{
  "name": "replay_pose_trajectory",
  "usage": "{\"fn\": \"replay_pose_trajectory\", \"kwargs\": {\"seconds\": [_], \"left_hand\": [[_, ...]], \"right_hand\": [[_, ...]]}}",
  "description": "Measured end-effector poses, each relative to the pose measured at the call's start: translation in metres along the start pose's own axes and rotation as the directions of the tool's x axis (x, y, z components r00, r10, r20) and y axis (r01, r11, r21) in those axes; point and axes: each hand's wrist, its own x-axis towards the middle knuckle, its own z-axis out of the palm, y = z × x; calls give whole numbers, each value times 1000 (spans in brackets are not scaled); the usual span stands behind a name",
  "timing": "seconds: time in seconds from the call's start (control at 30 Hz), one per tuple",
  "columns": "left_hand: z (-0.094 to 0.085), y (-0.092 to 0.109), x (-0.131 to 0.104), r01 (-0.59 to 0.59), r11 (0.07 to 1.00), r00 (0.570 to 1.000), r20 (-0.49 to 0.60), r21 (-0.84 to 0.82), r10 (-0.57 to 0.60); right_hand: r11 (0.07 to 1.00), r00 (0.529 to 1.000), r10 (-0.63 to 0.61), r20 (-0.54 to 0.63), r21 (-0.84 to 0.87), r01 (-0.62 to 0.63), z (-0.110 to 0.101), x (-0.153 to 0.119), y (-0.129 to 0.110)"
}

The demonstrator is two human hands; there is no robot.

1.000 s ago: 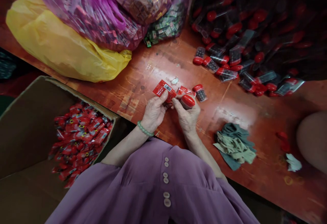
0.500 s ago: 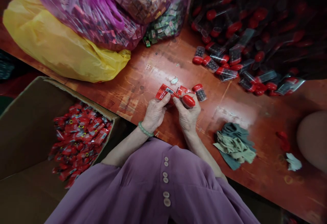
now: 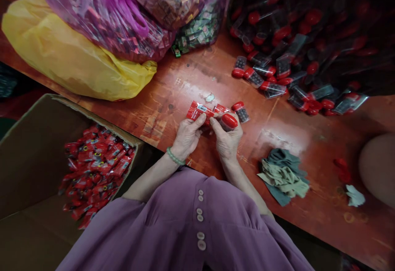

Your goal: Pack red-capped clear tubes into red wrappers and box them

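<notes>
Over the red table [image 3: 191, 77], my left hand [image 3: 187, 137] pinched a red sachet [image 3: 197, 111] by its near edge, and my right hand [image 3: 226, 141] was closed on a red-capped vial [image 3: 227, 121]. I judged the sachet light, limp and slippery, best held at its sealed margin; the vial seemed rigid, smooth and best gripped around its body.

A bare stretch of the red wooden table [image 3: 191, 79] lies open beyond the hands, hemmed by a yellow bag [image 3: 70, 57] and a pink bag of packets [image 3: 123, 11] at left and a heap of red-capped clear containers [image 3: 296, 44] at right. A crumpled cloth [image 3: 282, 176] blocks the near right. The cardboard box [image 3: 33, 155] of red packets stands open below the table's left edge.
</notes>
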Motion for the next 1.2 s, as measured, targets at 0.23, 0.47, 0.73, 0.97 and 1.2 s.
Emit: {"fn": "replay_pose_trajectory", "kwargs": {"seconds": [0.23,0.47,0.73,0.97,1.2], "left_hand": [[3,5,1,14,1000,999,-38,5,-13],[5,13,3,100,994,992,-74,-42,-103],[5,14,4,100,988,992,-70,-114,-108],[0,14,7,68,992,996,-48,-110,-74],[-3,15,8,96,993,995,-33,-64,-98]], "right_hand": [[999,985,25,169,-42,-18,-8,-1,-10],[985,943,69,325,-174,-13,-39,8,-30],[972,827,207,523,-209,-111,-45,11,-35],[964,745,244,621,-239,-116,-40,18,-35],[964,741,219,635,-258,-63,-39,26,-37]]}}
